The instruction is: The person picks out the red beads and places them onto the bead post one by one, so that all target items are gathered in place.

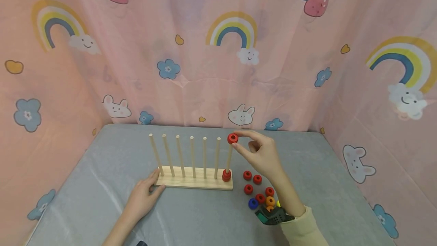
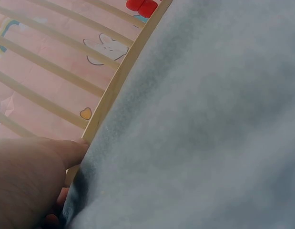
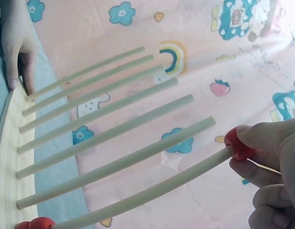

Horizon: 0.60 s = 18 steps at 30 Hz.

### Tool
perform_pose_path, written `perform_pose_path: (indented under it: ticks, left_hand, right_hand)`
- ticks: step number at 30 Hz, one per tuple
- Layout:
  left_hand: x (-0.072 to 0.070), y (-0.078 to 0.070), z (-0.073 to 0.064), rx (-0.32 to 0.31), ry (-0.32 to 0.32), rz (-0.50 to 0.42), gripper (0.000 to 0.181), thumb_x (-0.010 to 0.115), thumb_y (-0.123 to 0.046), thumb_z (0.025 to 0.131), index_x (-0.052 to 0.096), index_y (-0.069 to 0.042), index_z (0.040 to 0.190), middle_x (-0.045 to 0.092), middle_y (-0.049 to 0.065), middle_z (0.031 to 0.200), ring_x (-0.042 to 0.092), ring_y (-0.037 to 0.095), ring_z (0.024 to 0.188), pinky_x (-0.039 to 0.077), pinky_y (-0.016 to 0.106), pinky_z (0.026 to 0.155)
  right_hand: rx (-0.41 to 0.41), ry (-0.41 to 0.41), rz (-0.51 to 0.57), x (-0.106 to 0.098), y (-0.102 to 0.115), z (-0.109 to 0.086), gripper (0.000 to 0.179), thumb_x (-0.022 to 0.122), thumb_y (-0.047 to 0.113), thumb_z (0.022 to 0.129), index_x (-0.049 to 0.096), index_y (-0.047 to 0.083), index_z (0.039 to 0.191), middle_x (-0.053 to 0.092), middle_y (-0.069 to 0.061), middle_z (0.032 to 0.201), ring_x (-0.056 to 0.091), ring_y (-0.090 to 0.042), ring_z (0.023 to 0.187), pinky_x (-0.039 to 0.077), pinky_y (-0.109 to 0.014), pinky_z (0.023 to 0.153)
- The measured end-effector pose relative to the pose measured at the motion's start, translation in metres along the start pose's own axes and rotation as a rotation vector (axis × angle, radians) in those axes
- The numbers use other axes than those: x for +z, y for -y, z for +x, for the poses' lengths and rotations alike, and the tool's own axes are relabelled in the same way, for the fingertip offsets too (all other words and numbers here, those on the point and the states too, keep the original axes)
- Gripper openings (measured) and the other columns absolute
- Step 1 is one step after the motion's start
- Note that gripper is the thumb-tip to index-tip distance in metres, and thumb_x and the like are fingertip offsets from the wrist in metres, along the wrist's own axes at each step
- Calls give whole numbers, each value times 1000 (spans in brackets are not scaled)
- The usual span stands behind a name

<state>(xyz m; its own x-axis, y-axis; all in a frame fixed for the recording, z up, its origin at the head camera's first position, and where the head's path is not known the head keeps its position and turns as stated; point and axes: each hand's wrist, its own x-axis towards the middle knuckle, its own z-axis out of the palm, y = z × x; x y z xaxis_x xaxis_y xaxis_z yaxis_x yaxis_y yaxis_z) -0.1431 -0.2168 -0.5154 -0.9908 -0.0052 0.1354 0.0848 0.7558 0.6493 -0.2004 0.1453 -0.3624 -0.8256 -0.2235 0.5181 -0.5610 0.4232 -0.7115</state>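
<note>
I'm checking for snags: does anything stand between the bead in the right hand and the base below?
Yes: two red beads sit on the base, round the rightmost peg. Between them and the held bead, nothing visible blocks the peg.

In the head view, a person's bare left forearm (image 1: 121,223) rises from the bottom edge, left of centre, slanting rightward to the left hand (image 1: 144,194), its thumb and fingers parted in a grip. From the lower right, the right forearm (image 1: 290,194) emerges from a pale sleeve (image 1: 304,227), angling up and left. Near centre, the right hand (image 1: 262,154) pinches between thumb and index finger, other fingers curled.
</note>
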Motion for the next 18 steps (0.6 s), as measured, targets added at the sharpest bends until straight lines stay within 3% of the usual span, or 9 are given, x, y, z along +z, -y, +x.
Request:
perform_pose_path:
  ticks: [3,6,8,10,13,18]
  left_hand:
    - [0,1,0,-2,2,-1,65,76,-20,100,49,2,155,70,21,132,39,17,73,35,30,65]
    - [0,1,0,-7,6,-1,66,76,-21,100,48,1,156,72,19,114,39,17,74,35,30,65]
    - [0,1,0,-4,1,-2,66,76,-20,100,49,2,155,71,17,111,39,17,74,35,30,65]
    - [1,1,0,1,-4,0,66,76,-20,100,49,2,155,72,19,113,39,17,73,35,30,65]
    - [1,0,0,12,-14,-1,65,77,-19,99,50,4,154,67,22,139,39,17,73,35,30,65]
    - [1,0,0,16,-16,-1,65,77,-19,99,50,4,154,65,23,143,38,16,72,35,29,65]
  right_hand:
    - [1,-1,2,0,0,0,29,85,16,93,79,14,121,36,3,57,23,-3,44,23,-25,43]
    - [7,2,7,1,0,0,29,85,15,93,79,14,122,38,3,59,23,-3,43,22,-25,43]
    - [10,4,10,1,-1,0,29,85,15,93,79,13,122,39,3,60,23,-3,43,22,-25,43]
    - [12,5,13,2,-1,0,30,84,15,93,79,13,122,40,3,61,23,-3,43,22,-25,43]
    - [13,6,13,2,-3,0,29,84,16,93,79,14,122,39,2,60,23,-3,44,22,-25,44]
    - [9,7,14,2,-5,0,29,84,16,94,79,14,122,38,2,60,23,-3,44,22,-24,44]
